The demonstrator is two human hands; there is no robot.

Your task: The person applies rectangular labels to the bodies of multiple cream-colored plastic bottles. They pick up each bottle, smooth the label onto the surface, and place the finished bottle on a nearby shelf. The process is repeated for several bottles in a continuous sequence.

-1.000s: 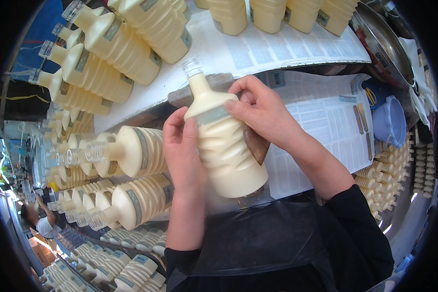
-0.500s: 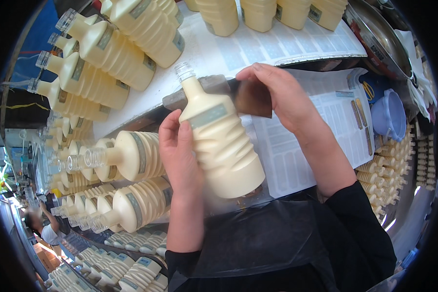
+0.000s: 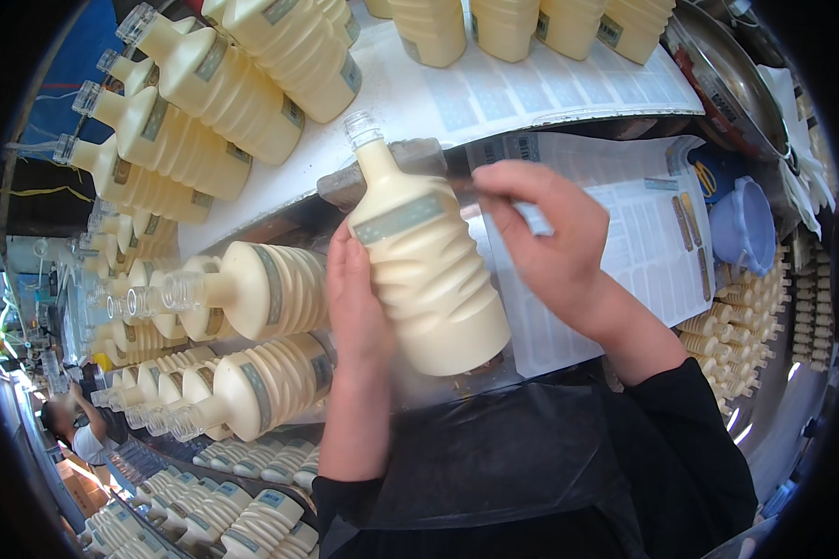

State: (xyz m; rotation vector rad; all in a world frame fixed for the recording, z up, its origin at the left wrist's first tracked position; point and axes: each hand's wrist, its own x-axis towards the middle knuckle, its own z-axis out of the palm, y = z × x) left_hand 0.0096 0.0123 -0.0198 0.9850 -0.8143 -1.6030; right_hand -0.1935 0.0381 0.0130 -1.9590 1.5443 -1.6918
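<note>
A cream ribbed bottle (image 3: 438, 289) with a clear threaded neck stands tilted in front of me. It has a grey-green label strip (image 3: 401, 221) across its shoulder. My left hand (image 3: 354, 289) is closed along the bottle's left side, fingers up by the shoulder. To the right of the shoulder, my right hand (image 3: 555, 233) pinches a thin brown flat piece (image 3: 460, 185), seen nearly edge-on and blurred. Behind the bottle's neck lies a grey block (image 3: 345, 185).
Many similar cream bottles (image 3: 280, 289) stand close on my left. More bottles (image 3: 429, 33) line the white table (image 3: 382, 88). At right are a label sheet (image 3: 615, 242), a blue bucket (image 3: 744, 224), yellow-handled scissors (image 3: 705, 177) and a metal basin (image 3: 718, 70). A person (image 3: 84, 429) is at far left.
My right hand has turned and closed more into a pinch, bringing the brown flat piece edge-on beside the bottle. My left fingers now lie straighter along the bottle's side.
</note>
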